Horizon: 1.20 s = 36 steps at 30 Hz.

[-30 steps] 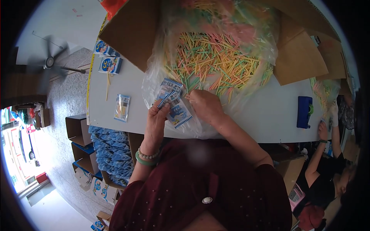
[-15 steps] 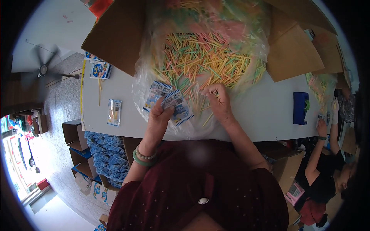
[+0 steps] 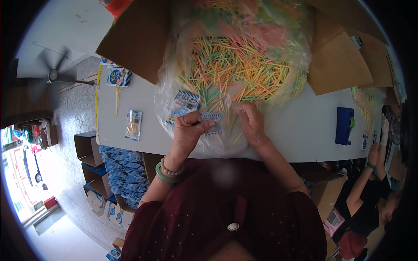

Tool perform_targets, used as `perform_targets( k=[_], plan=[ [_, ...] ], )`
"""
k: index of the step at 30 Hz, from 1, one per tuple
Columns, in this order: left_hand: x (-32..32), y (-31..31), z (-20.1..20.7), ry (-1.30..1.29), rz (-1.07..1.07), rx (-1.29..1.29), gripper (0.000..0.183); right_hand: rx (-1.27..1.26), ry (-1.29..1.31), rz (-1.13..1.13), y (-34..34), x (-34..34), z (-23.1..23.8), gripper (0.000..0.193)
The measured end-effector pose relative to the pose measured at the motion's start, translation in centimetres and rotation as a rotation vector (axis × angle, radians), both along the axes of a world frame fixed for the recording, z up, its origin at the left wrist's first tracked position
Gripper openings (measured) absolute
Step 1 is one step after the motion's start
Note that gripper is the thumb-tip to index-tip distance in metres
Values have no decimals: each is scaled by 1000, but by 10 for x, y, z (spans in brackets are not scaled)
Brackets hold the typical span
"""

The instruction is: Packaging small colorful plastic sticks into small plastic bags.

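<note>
A person's left hand (image 3: 189,127) pinches a blue-and-white snack packet (image 3: 214,117) just left of the curled right hand (image 3: 251,124), the hands apart; whether the right grips anything cannot be told. Loose pastel snack sticks (image 3: 244,65) lie at mixed angles beyond both, nearer the right.

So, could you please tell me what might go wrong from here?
The left hand pinches a thin packet, which might crease or slip. The clear bag spreads loosely close to that hand; a snag could drag the coloured sticks lying on it. One yellowish stick lies apart near the right hand, where a brush of the wrist could perhaps roll it off the table.
</note>
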State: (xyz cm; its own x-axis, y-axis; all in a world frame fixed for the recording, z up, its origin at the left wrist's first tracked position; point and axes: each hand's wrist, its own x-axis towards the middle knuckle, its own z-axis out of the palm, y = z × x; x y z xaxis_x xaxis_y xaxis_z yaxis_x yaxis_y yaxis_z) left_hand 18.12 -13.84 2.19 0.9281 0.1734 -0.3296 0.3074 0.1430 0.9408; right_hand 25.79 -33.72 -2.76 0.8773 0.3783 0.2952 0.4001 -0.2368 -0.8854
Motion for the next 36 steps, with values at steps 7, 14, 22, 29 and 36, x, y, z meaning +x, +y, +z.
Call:
perform_targets(
  k=[7, 14, 22, 29, 36],
  plan=[
    [-2, 5, -6, -78, -34, 207, 22, -14, -55, 118, -3, 0, 9, 2],
    [6, -9, 1, -389, -2, 666, 17, -102, 8, 75, -4, 0, 14, 6],
    [2, -3, 8, -51, -94, 424, 31, 560, 408, 195, 29, 22, 86, 16],
    [9, -12, 14, -165, -142, 438, 38, 711, 385, 179, 60, 12, 89, 19],
    [9, -17, 23, 51, -138, 34, 33, 480, 290, 151, 47, 2, 64, 18]
  ],
)
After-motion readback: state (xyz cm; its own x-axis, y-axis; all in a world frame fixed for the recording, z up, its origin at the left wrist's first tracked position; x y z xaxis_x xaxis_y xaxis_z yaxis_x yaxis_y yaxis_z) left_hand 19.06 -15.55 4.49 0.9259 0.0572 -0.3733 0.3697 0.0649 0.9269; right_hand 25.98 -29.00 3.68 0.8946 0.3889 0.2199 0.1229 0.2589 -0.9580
